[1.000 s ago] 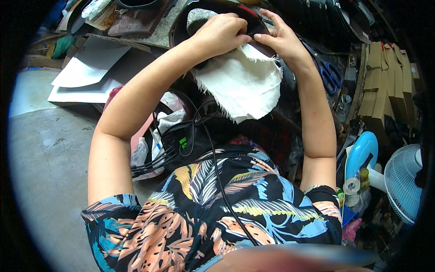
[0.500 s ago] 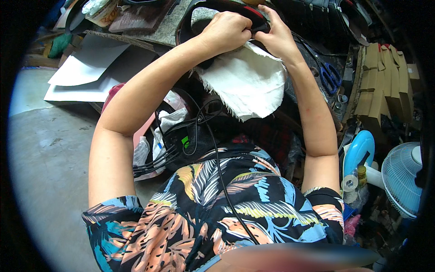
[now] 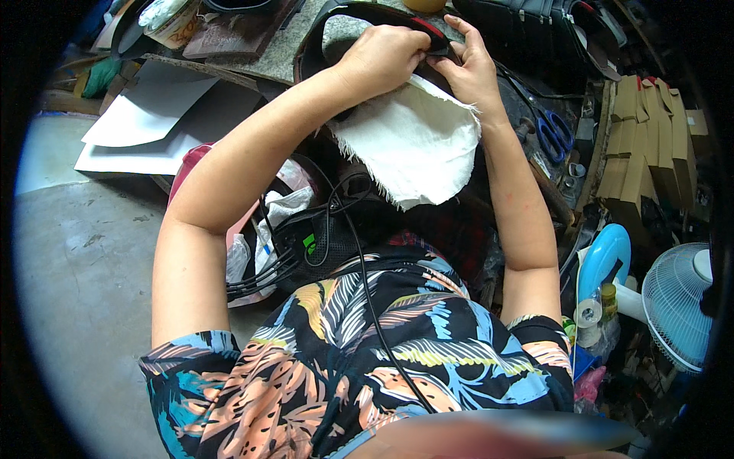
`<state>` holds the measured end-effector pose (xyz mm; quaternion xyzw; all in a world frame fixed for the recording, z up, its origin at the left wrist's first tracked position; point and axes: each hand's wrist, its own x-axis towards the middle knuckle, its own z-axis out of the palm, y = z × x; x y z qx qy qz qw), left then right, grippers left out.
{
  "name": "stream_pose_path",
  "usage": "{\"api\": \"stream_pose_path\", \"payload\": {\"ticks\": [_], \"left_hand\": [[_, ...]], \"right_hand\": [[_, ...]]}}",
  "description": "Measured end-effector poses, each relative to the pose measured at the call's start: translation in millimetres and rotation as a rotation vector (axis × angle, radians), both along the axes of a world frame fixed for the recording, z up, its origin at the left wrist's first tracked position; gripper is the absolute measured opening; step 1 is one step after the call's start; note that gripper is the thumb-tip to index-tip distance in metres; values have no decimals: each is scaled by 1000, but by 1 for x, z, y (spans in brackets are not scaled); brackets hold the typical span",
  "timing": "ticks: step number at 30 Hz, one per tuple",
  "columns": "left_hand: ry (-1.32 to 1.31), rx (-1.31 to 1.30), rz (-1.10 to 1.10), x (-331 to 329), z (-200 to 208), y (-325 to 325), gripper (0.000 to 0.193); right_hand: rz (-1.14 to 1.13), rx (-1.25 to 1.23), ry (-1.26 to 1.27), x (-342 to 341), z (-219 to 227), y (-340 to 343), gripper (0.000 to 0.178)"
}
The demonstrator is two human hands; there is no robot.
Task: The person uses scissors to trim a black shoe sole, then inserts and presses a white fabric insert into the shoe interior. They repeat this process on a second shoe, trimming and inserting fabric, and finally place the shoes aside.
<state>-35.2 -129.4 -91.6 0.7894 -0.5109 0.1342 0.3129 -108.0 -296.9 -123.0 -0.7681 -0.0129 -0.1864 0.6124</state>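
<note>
At the top of the view, my left hand (image 3: 388,58) is closed on the edge of a curved black band (image 3: 312,47), its fingertips pressed together. The band bends in a loop and shows a red strip along its inner side. My right hand (image 3: 474,75) pinches the same edge just to the right, thumb below and the other fingers partly raised. Beneath both hands hangs a white cloth (image 3: 417,145) with frayed edges. Its upper end meets the band, but I cannot tell how the two join.
Blue-handled scissors (image 3: 554,134) lie right of my right forearm. Beyond stand folded cardboard boxes (image 3: 631,157) and a fan (image 3: 677,306). White sheets (image 3: 149,115) lie at the left. A tub (image 3: 172,21) and a black bag (image 3: 527,21) sit at the back. A cable crosses my shirt.
My right hand has shifted slightly right and down, its fingers still on the band. The left hand keeps its hold. The white cloth has swung a little to the left.
</note>
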Motion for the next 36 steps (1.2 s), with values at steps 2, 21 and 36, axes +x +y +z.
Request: {"api": "stream_pose_path", "payload": {"ticks": [2,21,36], "left_hand": [[226,72,53,4,3,1,18],[133,134,54,0,6,1,22],[163,90,17,12,-8,-6,18]], "right_hand": [[-24,-65,-20,1,1,1,66],[19,-97,142,11,0,-16,71],[52,-9,254,11,7,-11,74]]}}
